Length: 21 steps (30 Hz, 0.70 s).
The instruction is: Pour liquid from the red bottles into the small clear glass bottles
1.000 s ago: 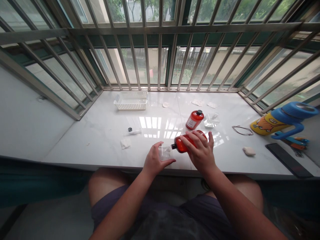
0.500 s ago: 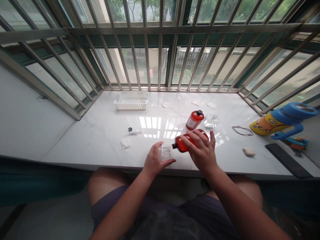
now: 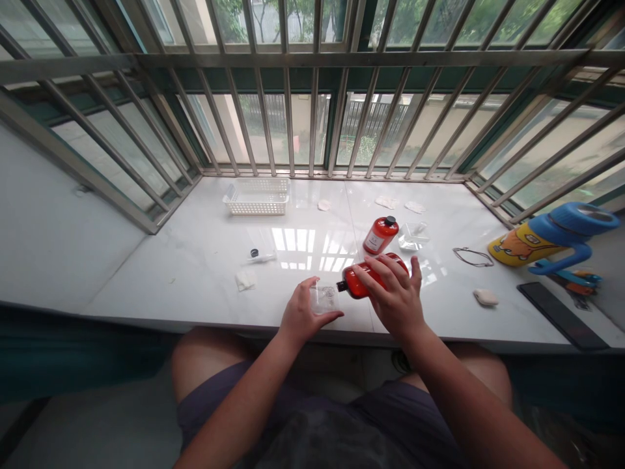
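Observation:
My right hand (image 3: 393,290) is wrapped round a red bottle (image 3: 356,281), tipped nearly on its side with its black neck pointing left. The neck hangs just above the right edge of a small clear plastic box (image 3: 325,298). My left hand (image 3: 303,312) grips that box by its left side, thumb along the near edge and fingers at the far corner. Clear liquid or bubbles seem to lie in the box. Behind the tipped bottle stands a second red bottle (image 3: 381,234) with a white label and black cap. Beside it is another clear box (image 3: 413,236).
A white perforated basket (image 3: 256,207) sits at the back left. Nearer are a black cap (image 3: 254,253), a clear tube (image 3: 263,258) and a white pad (image 3: 245,281). At right lie a cord loop (image 3: 472,256), a beige case (image 3: 486,298), a phone (image 3: 561,314) and a blue-yellow flask (image 3: 532,241).

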Each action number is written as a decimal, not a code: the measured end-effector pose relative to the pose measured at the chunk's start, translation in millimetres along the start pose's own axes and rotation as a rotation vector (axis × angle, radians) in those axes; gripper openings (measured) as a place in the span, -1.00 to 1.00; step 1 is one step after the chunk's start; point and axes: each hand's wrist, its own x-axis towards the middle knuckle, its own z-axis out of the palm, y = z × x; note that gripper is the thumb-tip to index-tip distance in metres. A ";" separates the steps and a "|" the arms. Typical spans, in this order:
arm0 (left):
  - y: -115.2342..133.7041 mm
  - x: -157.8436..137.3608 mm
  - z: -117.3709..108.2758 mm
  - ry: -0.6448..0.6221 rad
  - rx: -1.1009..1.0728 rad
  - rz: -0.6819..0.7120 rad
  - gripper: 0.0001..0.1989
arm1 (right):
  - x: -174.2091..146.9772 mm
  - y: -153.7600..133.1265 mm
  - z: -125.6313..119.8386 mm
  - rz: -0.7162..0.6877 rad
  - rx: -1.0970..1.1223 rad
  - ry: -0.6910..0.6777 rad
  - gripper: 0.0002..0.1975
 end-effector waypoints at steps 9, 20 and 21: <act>0.6 0.5 -0.5 0.001 0.007 0.006 -0.04 | 1.9 1.9 -1.4 -0.017 -0.018 0.006 -0.27; -0.8 -0.3 0.7 -0.007 0.003 -0.022 -0.03 | 1.6 4.2 -2.5 -0.024 -0.030 -0.001 -0.42; -0.9 -0.2 0.8 -0.005 0.003 -0.021 -0.03 | 2.0 4.3 -2.8 -0.026 -0.032 0.000 -0.41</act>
